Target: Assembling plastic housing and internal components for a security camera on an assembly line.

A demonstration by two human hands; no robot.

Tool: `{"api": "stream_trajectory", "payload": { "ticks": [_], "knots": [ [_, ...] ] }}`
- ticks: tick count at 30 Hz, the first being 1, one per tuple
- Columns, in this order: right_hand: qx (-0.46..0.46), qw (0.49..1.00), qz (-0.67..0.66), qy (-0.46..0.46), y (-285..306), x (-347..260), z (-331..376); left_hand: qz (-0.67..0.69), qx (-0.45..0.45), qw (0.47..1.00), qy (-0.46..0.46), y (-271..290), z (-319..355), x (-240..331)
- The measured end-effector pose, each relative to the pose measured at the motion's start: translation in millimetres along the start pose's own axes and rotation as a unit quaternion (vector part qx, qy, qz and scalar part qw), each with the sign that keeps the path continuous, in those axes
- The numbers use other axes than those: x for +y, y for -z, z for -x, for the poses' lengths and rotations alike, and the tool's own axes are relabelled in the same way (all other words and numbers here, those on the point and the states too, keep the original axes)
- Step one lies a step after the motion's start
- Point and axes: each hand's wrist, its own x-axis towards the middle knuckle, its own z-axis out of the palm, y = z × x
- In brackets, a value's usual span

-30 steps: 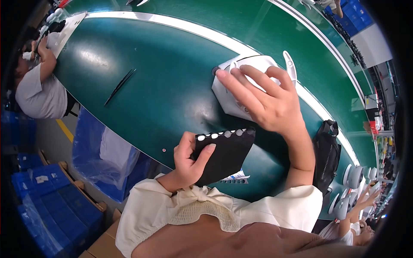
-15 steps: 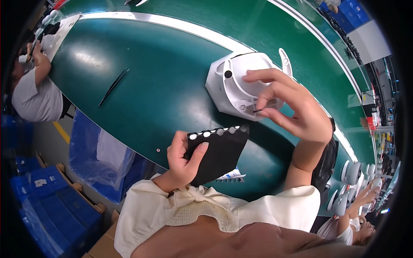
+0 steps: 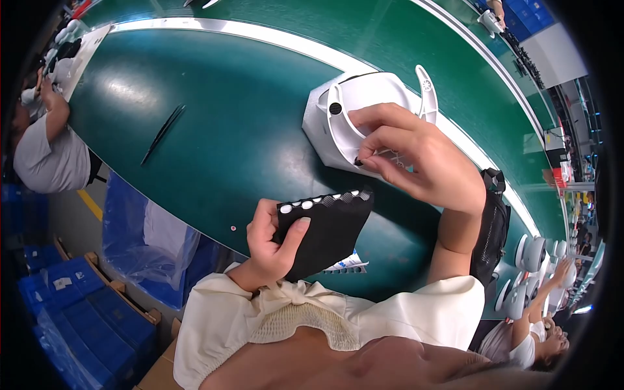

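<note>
My left hand grips a black sheet between thumb and fingers. A row of white and grey dots runs along its upper edge. Ahead of me to the right stands a white plastic housing with curved legs turned upward. One leg carries a dark textured round pad. My right hand is over the housing, thumb and forefinger pinching a small dark pad at the near leg's end. That end is partly hidden by my fingers, so I cannot tell whether the pad touches it.
Black tweezers lie on the green table to the left. A black zipped pouch is beside my right forearm. Blue bins stand at lower left. Co-workers sit at far left and lower right, where more white housings stand.
My right hand has moved left and slightly down, bringing the small dark pad against or close to the near leg's end. My left hand keeps its grip on the black sheet.
</note>
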Motion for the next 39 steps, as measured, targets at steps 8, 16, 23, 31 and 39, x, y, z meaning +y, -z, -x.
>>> {"api": "stream_trajectory", "payload": {
  "ticks": [8,16,23,31,39],
  "knots": [
    [0.006,0.999,0.035,-0.008,-2,-6,2,-0.045,-0.065,0.997,-0.01,0,1,-7],
    [-0.014,1.0,0.021,-0.007,0,-4,1,0.239,-0.254,0.936,0.044,-5,-22,-10],
    [-0.009,1.0,0.014,-0.012,-2,-4,1,0.333,-0.264,0.9,0.101,-14,-26,0],
    [0.074,0.97,0.231,0.03,-20,-16,18,0.403,-0.256,0.87,0.128,-19,-28,-7],
    [0.046,0.941,0.336,0.007,-29,-27,28,0.392,-0.266,0.872,0.126,-21,-28,-8]
  ]
}}
